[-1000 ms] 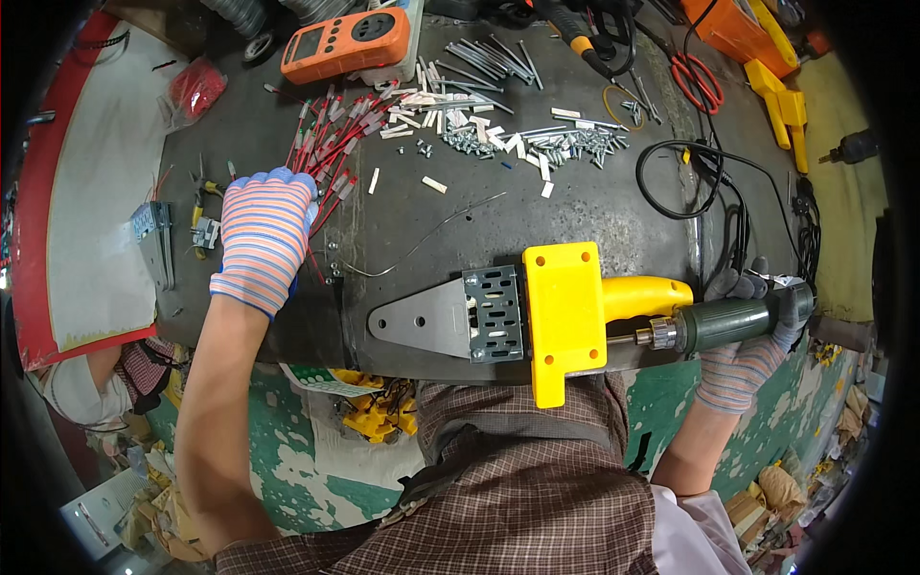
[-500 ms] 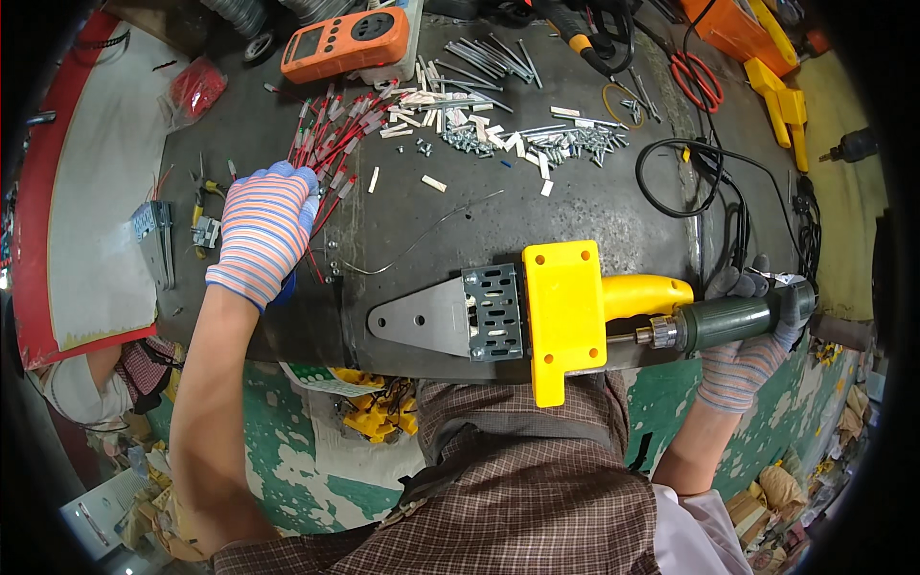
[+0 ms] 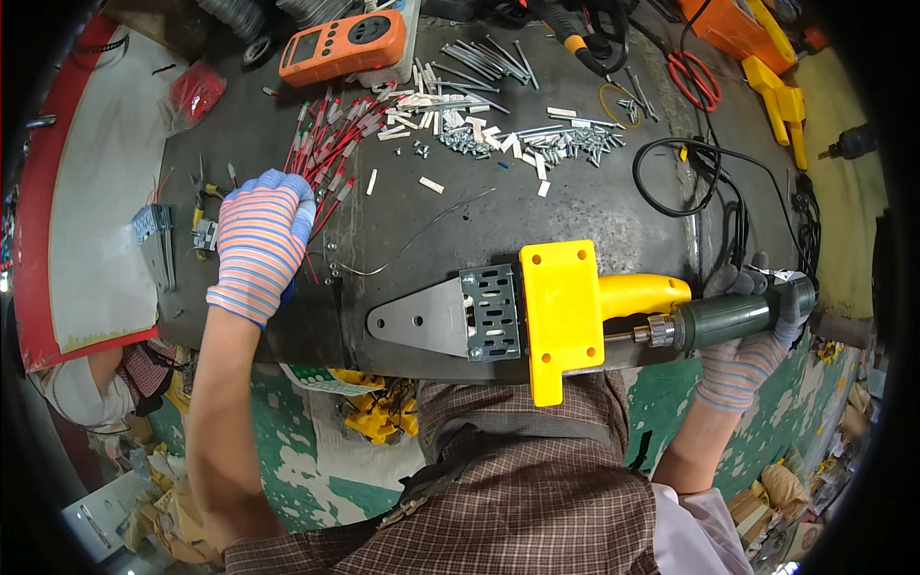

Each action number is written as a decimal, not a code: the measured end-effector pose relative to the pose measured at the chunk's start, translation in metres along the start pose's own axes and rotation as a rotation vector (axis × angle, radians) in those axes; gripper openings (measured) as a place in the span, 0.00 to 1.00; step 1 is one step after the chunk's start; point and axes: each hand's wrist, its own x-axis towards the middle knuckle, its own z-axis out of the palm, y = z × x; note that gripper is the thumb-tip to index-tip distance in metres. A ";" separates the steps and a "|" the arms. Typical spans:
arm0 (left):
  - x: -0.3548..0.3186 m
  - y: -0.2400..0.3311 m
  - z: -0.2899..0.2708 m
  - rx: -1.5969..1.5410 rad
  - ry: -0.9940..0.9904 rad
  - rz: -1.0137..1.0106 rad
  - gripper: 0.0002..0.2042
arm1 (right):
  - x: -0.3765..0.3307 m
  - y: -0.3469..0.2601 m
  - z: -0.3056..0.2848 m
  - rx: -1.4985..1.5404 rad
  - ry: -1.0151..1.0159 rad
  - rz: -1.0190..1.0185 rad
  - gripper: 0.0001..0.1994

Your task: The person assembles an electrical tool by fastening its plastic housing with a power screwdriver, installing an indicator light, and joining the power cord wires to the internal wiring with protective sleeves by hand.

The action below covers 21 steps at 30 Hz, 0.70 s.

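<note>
My left hand (image 3: pixel 261 241), in a striped glove, rests palm down on the dark workbench (image 3: pixel 402 220) with its fingers at the near edge of a pile of red wire pieces (image 3: pixel 331 144). What lies under the fingers is hidden. My right hand (image 3: pixel 752 331), also gloved, grips a dark green power drill (image 3: pixel 728 316) whose chuck points left at the yellow tool (image 3: pixel 575 311). That yellow tool lies at the bench's near edge, with a grey perforated block (image 3: pixel 491 311) and a flat pointed metal plate (image 3: pixel 417 316) on its left end.
An orange multimeter (image 3: pixel 343 43) sits at the back. Screws and white sleeves (image 3: pixel 517 144) are scattered mid-bench. A black cable (image 3: pixel 704 182) loops at right, with yellow tools (image 3: pixel 781 96) beyond. A thin grey wire (image 3: pixel 422 230) curves across the middle. Small pliers (image 3: pixel 203 216) lie at left.
My left hand has crept slightly forward and right toward the red wire pieces. The right hand, drill and yellow tool hold their position.
</note>
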 end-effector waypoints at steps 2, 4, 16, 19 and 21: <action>-0.003 0.004 0.001 0.042 0.067 0.001 0.07 | 0.001 0.000 0.000 -0.006 0.016 -0.015 0.24; 0.000 0.005 0.001 0.059 0.058 -0.028 0.07 | 0.000 0.002 0.001 -0.014 0.008 -0.025 0.24; 0.017 0.014 -0.008 0.228 -0.088 0.123 0.07 | -0.007 -0.001 0.005 -0.020 0.038 -0.051 0.20; -0.005 0.031 -0.022 -0.188 0.115 -0.035 0.03 | -0.003 0.006 0.005 0.013 -0.027 -0.010 0.21; -0.031 0.077 -0.039 -0.549 0.172 -0.103 0.02 | -0.008 0.006 0.008 -0.026 -0.022 -0.059 0.27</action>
